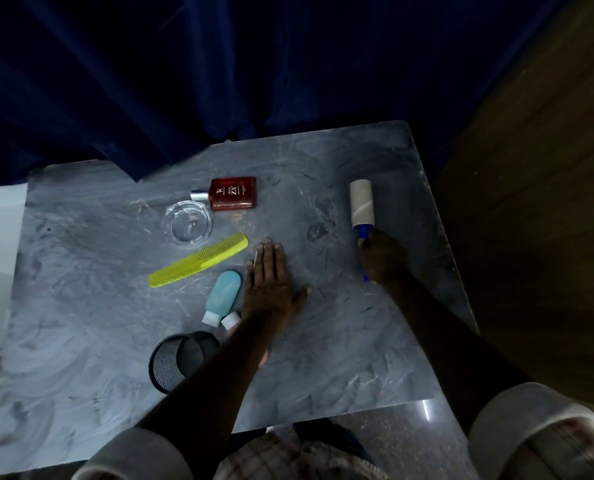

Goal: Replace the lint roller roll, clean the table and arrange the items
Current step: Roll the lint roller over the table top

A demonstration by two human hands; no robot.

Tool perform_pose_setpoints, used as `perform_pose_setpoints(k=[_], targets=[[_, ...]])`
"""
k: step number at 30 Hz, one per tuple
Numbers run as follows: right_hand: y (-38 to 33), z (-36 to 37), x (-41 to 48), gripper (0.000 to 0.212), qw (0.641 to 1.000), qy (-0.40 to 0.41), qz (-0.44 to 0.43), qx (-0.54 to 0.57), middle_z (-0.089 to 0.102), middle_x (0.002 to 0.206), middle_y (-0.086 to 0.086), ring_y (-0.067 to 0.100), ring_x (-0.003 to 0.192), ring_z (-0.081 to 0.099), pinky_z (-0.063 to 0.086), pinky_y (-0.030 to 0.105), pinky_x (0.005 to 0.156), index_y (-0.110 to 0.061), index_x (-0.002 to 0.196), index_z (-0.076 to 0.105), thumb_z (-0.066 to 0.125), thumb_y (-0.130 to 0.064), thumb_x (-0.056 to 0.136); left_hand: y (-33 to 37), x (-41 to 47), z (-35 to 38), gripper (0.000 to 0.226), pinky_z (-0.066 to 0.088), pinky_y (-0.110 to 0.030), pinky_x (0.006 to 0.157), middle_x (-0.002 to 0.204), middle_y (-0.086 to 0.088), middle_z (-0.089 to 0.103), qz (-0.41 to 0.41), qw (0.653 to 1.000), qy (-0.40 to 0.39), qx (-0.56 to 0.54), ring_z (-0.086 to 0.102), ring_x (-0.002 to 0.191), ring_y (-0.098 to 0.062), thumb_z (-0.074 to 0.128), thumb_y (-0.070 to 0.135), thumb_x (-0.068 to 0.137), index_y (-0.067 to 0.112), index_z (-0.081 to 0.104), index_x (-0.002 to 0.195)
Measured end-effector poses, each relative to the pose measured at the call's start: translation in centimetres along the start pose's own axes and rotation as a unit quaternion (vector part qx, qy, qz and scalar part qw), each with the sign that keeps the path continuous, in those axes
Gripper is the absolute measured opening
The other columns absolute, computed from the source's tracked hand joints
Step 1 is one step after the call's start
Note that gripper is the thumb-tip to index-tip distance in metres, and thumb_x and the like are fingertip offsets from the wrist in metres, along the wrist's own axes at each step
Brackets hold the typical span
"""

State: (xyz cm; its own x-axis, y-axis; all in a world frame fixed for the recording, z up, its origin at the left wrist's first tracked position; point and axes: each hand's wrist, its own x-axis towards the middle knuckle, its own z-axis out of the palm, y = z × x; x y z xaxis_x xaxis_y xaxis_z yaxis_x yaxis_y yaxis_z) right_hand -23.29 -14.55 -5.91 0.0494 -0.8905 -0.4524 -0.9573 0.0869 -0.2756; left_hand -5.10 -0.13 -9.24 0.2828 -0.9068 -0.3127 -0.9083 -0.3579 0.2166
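Right hand point(380, 256) closed around the blue plastic handle of a lint roller point(362, 211), whose beige cardboard-coloured roll lies on the grey marbled table point(323, 358) near its far right edge, roll end pointing away from the person. Left hand point(271, 282) flat on the tabletop, palm down, fingers spread and grasping nothing, well apart from the roller. Just beside that hand on its left: a pale blue soft plastic tube with a white cap point(221, 296), lying flat, cap toward the person; a second white cap point(231, 320) shows next to it, the rest hidden under the forearm. Beyond the tube: a yellow-green translucent plastic comb point(198, 261), lying diagonally, teeth at its far end. Past the comb: a clear round glass dish point(190, 221), and touching or just beside its far rim a flat amber-red bottle with a silver cap point(229, 195), lying on its side. Nearest the person: a black mesh metal cup point(171, 362), tipped on its side with its mouth toward the left, partly covered by the left forearm. Grey rolled-up sleeves point(530, 431) on both arms. Dark blue curtain point(219, 64) behind the table.
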Motion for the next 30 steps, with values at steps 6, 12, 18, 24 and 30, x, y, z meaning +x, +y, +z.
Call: perform_pose_setpoints(k=[6, 12, 18, 24, 30], targets=[[-3.7, 1.8, -1.4, 0.038, 0.997, -0.008, -0.061, -0.047, 0.064, 0.134, 0.016, 0.036, 0.126, 0.06, 0.046, 0.041, 0.104, -0.011, 0.132, 0.058, 0.041, -0.031, 0.105, -0.1, 0.1, -0.1, 0.106, 0.007, -0.053, 0.136, 0.18, -0.018, -0.004, 0.012, 1.0, -0.01, -0.017, -0.001, 0.168, -0.037, 0.049, 0.068, 0.101, 0.006, -0.002, 0.171], [-6.5, 3.6, -2.5, 0.035, 0.988, -0.004, -0.121, -0.099, 0.069, 0.126, 0.015, 0.034, 0.119, 0.066, 0.05, 0.04, 0.099, -0.012, 0.126, 0.061, 0.043, -0.032, 0.104, -0.1, 0.1, 0.1, 0.107, 0.004, -0.053, 0.135, 0.18, -0.017, -0.008, 0.012, 1.0, -0.011, -0.02, -0.004, 0.168, -0.036, 0.049, 0.068, 0.1, 0.007, -0.003, 0.171], [-7.9, 4.7, -3.8, 0.035, 0.98, 0.002, -0.163, -0.115, 0.07, 0.121, 0.012, 0.031, 0.113, 0.068, 0.05, 0.036, 0.093, -0.015, 0.125, 0.062, 0.042, -0.036, 0.104, -0.1, 0.3, 0.2, 0.106, 0.006, -0.054, 0.136, 0.179, -0.021, -0.01, 0.013, 1.0, -0.021, -0.002, -0.005, 0.168, -0.038, 0.051, 0.062, 0.1, 0.004, -0.003, 0.17], [-8.3, 5.1, -4.2, 0.034, 0.974, 0.002, -0.194, -0.119, 0.071, 0.119, 0.011, 0.03, 0.11, 0.068, 0.05, 0.037, 0.091, -0.014, 0.125, 0.061, 0.043, -0.034, 0.105, 0.2, 0.3, -0.1, 0.105, 0.005, -0.054, 0.136, 0.179, -0.023, -0.01, 0.013, 0.999, -0.03, 0.01, -0.005, 0.168, -0.039, 0.052, 0.059, 0.1, 0.003, -0.005, 0.17], [-7.7, 4.1, -3.1, 0.036, 0.992, -0.018, -0.108, -0.056, 0.07, 0.126, 0.016, 0.034, 0.119, 0.066, 0.049, 0.038, 0.1, -0.012, 0.124, 0.063, 0.045, -0.035, 0.104, 0.0, 0.1, 0.0, 0.106, 0.005, -0.053, 0.136, 0.18, -0.019, -0.011, 0.013, 1.0, -0.02, 0.002, -0.007, 0.168, -0.037, 0.047, 0.066, 0.101, 0.006, -0.006, 0.171]])
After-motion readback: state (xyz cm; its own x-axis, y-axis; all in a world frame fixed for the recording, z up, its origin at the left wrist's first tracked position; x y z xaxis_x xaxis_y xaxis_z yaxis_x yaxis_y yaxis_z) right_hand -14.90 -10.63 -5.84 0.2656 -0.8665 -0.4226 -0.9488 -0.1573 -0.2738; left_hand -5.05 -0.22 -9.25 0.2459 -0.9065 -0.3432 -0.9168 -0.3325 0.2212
